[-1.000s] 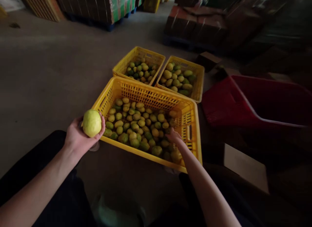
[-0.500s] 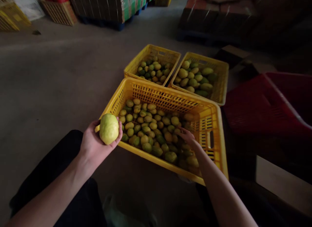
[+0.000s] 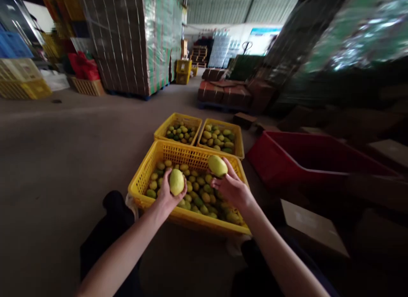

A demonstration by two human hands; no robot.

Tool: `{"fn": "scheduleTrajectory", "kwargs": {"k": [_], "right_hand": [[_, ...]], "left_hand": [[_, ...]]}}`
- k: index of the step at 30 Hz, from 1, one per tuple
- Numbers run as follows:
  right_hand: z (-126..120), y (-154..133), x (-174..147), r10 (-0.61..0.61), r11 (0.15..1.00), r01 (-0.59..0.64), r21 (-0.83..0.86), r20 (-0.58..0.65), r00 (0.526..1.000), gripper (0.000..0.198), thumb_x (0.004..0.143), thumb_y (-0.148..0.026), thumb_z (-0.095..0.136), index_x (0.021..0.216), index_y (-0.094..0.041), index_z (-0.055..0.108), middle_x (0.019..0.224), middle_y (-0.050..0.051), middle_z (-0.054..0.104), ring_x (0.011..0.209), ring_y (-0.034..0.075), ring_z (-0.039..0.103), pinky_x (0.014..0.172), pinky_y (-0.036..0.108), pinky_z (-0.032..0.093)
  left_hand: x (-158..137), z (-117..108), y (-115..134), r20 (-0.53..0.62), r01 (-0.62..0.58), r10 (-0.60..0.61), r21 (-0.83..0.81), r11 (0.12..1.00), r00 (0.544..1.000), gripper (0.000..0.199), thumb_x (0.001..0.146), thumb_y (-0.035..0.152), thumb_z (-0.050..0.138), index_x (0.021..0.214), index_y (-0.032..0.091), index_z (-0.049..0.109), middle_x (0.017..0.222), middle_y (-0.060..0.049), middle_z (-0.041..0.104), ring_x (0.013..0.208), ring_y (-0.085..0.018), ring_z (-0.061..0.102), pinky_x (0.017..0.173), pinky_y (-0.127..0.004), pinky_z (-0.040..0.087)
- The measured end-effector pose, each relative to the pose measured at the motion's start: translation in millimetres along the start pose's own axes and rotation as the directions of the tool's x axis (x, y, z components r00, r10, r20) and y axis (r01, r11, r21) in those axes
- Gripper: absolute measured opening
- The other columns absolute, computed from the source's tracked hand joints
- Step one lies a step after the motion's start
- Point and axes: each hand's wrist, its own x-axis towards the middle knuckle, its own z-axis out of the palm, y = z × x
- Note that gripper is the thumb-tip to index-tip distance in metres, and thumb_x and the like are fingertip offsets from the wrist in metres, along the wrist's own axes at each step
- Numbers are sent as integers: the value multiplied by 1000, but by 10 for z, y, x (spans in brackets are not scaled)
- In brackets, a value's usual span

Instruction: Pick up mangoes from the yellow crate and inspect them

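Observation:
My left hand is curled around a yellow-green lemon, held over the near left part of a yellow plastic crate. My right hand grips another pale yellow-green lemon between thumb and fingers, above the crate's right half. Below both hands lie many loose lemons, green to yellow, spread over the crate's bottom. My forearms hide part of its near rim.
Behind stand two more yellow crates, a left one and a right one, both holding fruit. A red bin and a cardboard box are at the right. Wrapped pallet stacks rise farther back.
My right hand has come up out of the crate with a lemon in it. My left hand keeps its lemon and is now over the crate. The view has tilted up.

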Motion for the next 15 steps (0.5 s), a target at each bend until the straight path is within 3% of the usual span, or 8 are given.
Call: {"fn": "scheduleTrajectory", "kwargs": {"k": [4, 9, 12, 15], "right_hand": [[28, 139, -100, -5, 995, 10, 100, -45, 999, 69, 70, -50, 78, 132, -39, 51, 99, 0, 72, 65, 14, 65, 66, 28, 56], [50, 249, -57, -33, 979, 44, 200, -55, 998, 62, 70, -43, 80, 126, -45, 56, 111, -7, 70, 67, 11, 64, 67, 25, 56], [95, 251, -75, -55, 992, 61, 110, -50, 997, 57, 68, -45, 81, 121, -35, 64, 110, -1, 73, 82, 18, 68, 73, 31, 57], [139, 265, -137, -130, 990, 126, -62, -74, 989, 56, 65, -47, 83, 115, -27, 70, 112, 5, 74, 101, 28, 68, 86, 41, 56]], "left_hand": [[57, 68, -138, 130, 44, -49, 43, 998, 990, 21, 92, 31, 53, 102, 16, 64, 75, -4, 69, 62, -16, 67, 50, -25, 55], [58, 248, -154, 173, -35, 26, 53, 998, 985, 23, 93, 28, 45, 91, 15, 64, 70, -4, 69, 58, -15, 68, 50, -25, 54], [39, 364, -133, 231, -180, 149, 119, 976, 962, 31, 93, 30, 41, 83, 13, 64, 65, -4, 67, 56, -15, 66, 53, -25, 53], [49, 430, -143, 306, -432, 371, 161, 888, 877, 27, 87, 33, 47, 77, 15, 65, 66, -3, 67, 62, -17, 66, 60, -26, 53]]}}
